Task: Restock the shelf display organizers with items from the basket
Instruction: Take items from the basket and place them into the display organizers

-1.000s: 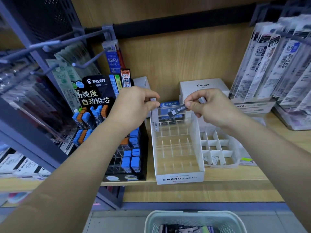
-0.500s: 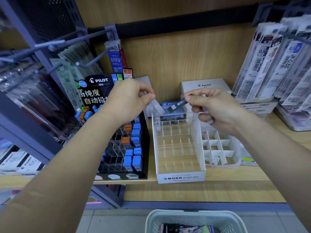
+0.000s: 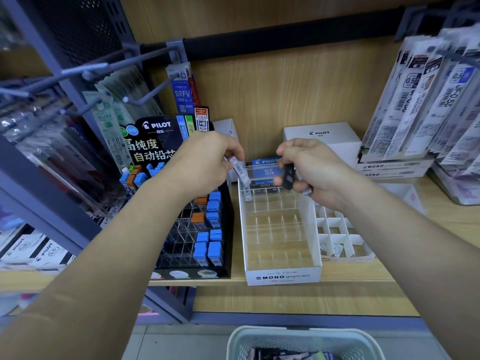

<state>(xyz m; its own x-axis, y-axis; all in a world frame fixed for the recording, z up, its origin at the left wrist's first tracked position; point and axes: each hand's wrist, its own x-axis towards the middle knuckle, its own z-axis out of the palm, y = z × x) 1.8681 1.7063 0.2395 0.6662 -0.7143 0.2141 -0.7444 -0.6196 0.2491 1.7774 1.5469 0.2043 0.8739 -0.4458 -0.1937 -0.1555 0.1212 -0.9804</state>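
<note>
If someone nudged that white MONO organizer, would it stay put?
Probably not: the MONO organizer looks thin-walled and nearly empty, so it is likely light and slides easily. Its low, long shape probably resists tipping.

The black display stand (image 3: 155, 141) reads "PILOT" above "高纯度 自动铅芯", with a "0.5 HB" card (image 3: 201, 120) on top and a blue "BRFV" packet (image 3: 181, 93) hanging behind. The white organizer (image 3: 283, 277) says "MONO graph MG". The white box (image 3: 322, 136) and the blue "0.7" box (image 3: 262, 166) both say "PILOT", and the hanging refill packets (image 3: 452, 97) show "JF-0.5".
</note>
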